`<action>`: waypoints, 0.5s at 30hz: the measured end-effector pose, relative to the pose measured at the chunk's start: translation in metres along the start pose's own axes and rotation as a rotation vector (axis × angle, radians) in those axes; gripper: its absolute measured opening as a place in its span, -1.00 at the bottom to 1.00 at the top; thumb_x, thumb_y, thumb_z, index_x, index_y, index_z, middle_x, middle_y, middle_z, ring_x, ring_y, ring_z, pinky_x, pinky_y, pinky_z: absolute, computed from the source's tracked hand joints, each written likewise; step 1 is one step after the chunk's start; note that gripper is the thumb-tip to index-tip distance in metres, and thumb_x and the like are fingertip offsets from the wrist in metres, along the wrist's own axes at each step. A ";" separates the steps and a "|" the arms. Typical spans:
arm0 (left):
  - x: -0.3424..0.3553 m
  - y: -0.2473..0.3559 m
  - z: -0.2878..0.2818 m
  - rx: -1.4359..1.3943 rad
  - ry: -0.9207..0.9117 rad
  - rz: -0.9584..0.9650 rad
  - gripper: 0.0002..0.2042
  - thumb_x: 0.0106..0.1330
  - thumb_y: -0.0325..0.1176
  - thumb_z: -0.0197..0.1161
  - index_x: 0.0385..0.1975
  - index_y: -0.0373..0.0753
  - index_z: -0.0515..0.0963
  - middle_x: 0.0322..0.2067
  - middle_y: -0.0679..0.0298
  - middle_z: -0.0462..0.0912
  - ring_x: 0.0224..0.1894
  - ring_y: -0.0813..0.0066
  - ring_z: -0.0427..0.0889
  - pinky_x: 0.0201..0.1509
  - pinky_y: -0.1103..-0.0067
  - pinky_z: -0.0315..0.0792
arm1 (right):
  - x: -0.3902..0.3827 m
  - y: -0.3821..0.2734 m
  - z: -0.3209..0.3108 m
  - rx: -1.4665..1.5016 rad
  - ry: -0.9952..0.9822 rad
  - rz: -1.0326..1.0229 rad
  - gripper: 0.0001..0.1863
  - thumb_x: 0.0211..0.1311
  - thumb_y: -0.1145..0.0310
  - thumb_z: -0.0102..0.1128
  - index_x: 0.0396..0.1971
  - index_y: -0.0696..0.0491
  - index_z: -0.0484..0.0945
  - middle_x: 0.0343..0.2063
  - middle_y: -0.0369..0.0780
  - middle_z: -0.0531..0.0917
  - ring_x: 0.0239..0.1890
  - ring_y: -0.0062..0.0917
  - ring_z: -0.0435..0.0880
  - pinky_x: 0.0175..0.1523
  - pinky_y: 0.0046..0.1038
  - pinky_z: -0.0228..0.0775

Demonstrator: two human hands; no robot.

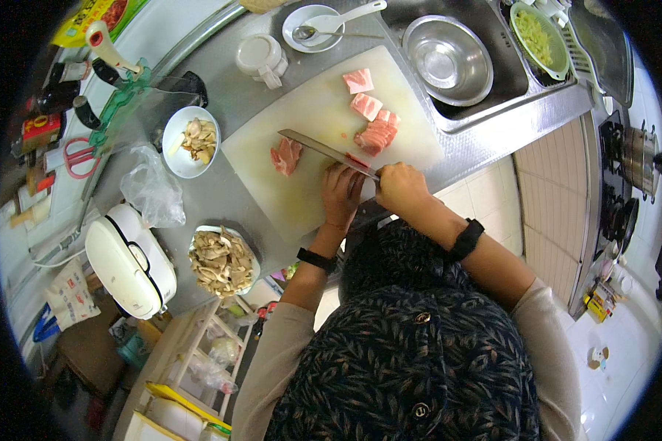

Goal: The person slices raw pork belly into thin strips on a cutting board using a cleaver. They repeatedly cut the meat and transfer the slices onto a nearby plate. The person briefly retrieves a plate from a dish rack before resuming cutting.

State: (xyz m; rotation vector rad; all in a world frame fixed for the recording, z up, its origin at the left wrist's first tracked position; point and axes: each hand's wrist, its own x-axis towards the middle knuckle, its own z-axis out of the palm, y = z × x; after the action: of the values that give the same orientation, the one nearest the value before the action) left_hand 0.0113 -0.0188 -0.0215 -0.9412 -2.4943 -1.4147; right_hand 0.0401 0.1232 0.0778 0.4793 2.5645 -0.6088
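My right hand (401, 189) is closed round the handle of a knife (318, 148), its blade lying across a white cutting board (265, 202). Just left of the handle, my left hand (340, 191) has its fingers bent onto a strip of red meat (356, 162) under the blade. A separate chunk of meat (285, 156) rests left of the blade. Above my hands are cut pink pieces (376, 132) in a group, with further pieces (358, 81) toward the board's top edge.
Left of the board stand a bowl of garlic (195, 140), a plastic bag (152, 187), mushrooms (221, 261) and a white appliance (129, 261). A mug (261, 59) and bowl with spoons (312, 28) sit behind. At right are a sink with steel bowl (446, 59) and a stove (612, 184).
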 end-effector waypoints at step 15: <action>0.008 0.013 0.011 -0.097 0.064 -0.031 -0.82 0.10 -0.48 0.27 -0.28 -0.29 0.53 -0.21 0.16 0.53 -0.12 0.20 0.49 -0.01 0.39 0.38 | -0.029 0.038 -0.043 0.227 0.115 0.004 -0.80 0.02 0.31 0.15 -0.56 0.15 0.58 -0.59 0.07 0.56 -0.46 -0.03 0.56 -0.31 -0.16 0.42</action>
State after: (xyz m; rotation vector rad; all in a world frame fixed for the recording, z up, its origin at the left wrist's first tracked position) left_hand 0.0147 -0.0017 -0.0148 -0.8630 -2.4244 -1.5621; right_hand 0.0653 0.1695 0.1139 0.6106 2.6128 -0.9015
